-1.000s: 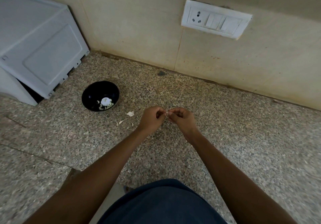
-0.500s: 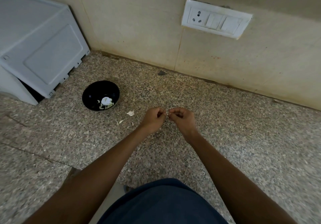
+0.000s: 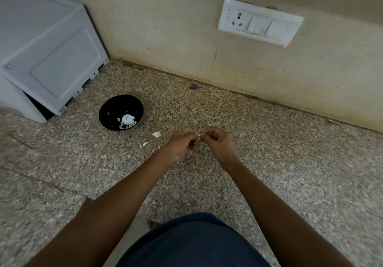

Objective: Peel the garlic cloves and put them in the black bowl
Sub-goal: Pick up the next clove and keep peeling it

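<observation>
Both hands [image 3: 200, 142] pinch one pale, perhaps papery clove [image 3: 199, 135].

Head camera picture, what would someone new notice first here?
Two hands meet at the centre, the left hand and right hand pinching a small garlic clove between them. To their left on the speckled counter sits the black bowl holding pale garlic, with loose peel scraps lying beside it.

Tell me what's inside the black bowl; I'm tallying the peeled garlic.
The black bowl holds pale garlic pieces heaped against its near inner wall, one rounded white lump topmost. Anything beneath that heap is covered, so an exact count isn't possible.
</observation>
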